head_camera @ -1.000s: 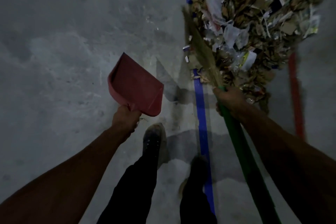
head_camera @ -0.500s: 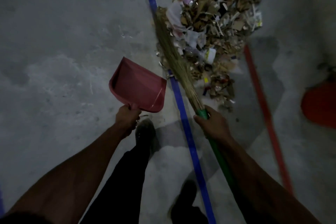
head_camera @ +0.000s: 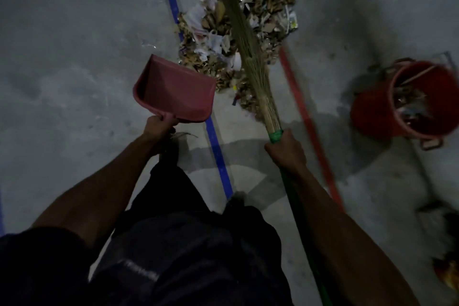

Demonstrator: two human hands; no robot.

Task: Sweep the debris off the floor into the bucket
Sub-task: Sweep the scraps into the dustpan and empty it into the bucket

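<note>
- Left hand grips dustpan handle, mouth angled toward debris to receive it.
- Right hand clamps broom, bristles lying over the pile.
- Bucket stands right, within reach for emptying.

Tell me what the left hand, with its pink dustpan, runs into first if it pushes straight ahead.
Likely the pile of paper and leaf debris: the pink plastic dustpan in the left hand opens toward its near edge. Height above the floor is unclear.
</note>
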